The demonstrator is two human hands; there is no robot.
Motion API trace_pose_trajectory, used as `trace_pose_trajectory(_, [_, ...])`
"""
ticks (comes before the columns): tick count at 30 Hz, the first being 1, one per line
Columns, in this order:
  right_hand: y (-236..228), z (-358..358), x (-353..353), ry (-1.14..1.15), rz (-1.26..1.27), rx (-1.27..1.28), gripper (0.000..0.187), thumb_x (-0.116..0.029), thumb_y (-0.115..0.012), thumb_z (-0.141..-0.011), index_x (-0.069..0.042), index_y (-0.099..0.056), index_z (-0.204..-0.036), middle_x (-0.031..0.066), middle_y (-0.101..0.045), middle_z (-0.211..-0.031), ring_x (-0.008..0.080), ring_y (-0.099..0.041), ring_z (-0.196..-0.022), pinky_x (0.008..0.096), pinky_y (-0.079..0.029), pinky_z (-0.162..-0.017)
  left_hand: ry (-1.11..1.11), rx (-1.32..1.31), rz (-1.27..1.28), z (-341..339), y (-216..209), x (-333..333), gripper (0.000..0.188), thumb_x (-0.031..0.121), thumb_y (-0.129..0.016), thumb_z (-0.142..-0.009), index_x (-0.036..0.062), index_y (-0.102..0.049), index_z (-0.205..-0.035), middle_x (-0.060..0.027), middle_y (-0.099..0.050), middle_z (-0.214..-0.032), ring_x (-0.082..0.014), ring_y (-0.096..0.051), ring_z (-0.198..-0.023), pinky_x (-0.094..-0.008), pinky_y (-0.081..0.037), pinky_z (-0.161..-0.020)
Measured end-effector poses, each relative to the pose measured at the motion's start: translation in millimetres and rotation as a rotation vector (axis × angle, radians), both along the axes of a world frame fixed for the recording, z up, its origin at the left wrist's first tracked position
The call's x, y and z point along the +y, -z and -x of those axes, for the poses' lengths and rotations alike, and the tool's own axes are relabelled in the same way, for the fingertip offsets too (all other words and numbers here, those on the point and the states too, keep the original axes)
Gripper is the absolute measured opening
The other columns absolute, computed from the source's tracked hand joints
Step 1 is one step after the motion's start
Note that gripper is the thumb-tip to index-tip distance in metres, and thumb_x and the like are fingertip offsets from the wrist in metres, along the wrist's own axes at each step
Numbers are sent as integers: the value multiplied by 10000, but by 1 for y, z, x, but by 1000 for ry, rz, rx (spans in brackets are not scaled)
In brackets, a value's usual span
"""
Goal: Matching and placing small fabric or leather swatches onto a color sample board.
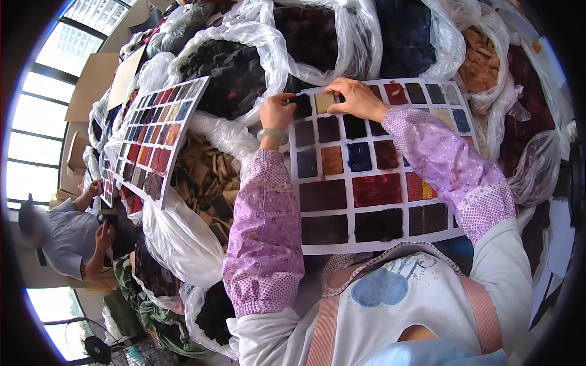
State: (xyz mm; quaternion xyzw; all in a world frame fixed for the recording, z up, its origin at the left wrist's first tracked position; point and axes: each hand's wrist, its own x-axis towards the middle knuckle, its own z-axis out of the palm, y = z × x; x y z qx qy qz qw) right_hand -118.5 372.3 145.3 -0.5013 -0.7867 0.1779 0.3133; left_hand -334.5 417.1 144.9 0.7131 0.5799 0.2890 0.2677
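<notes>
A white sample board [350, 184] lies in front of me, with rows of dark, red, blue and tan fabric swatches on it. At its upper left corner, my left hand [278, 114] is closed on the board's edge, fingertips against a black swatch [302, 106]. A bracelet circles that wrist. My right hand [359, 99] has bent fingers and thumb on the right side of a beige swatch [322, 103] in the top row. Purple flowered sleeve covers run along both my forearms, and the right one hides part of the board.
Plastic-lined bags of dark fluffy material [229, 70], tan scraps [204, 171] and orange-brown pieces [480, 61] surround the board. A second swatch board [157, 135] stands tilted at left. Beyond it, another person [70, 235] holds something small. A fan [97, 349] is at lower left.
</notes>
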Motion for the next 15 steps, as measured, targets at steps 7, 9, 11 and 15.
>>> trace_pose_trajectory(7, [11, -5, 1, -87, -21, 112, 291, -224, -661, -651, -48, -623, -880, 101, -625, -866, 249, -594, -808, 334, -460, -750, 148, 111, -336, 0, 17, -15, 191, 86, -621, -659, 122, -686, -835, -105, -604, -842, -274, -561, -834, -359, -437, -752])
trace_pose_trajectory(9, [8, -2, 6, -48, 3, 75, 274, -217, -661, -649, -49, -626, -862, 99, -626, -850, 254, -598, -795, 340, -463, -737, 204, 121, -343, -4, 12, -17, 184, 91, -619, -669, 116, -686, -838, -106, -604, -845, -271, -560, -839, -352, -432, -762])
trace_pose_trajectory(11, [5, 5, 10, 24, -7, 7, 232, -210, -663, -644, -45, -628, -803, 99, -627, -815, 260, -603, -784, 352, -467, -715, 302, 236, -387, -12, 6, -23, 212, 102, -617, -694, 100, -652, -903, -112, -583, -882, -280, -527, -879, -349, -410, -790])
trace_pose_trajectory(15, [1, 6, 16, 16, 16, -80, 201, -209, -645, -673, -61, -634, -808, 73, -608, -821, 235, -587, -796, 347, -463, -714, 286, 345, -467, -19, 9, -32, 340, 110, -597, -725, 76, -528, -1056, -136, -548, -953, -308, -488, -912, -368, -407, -775])
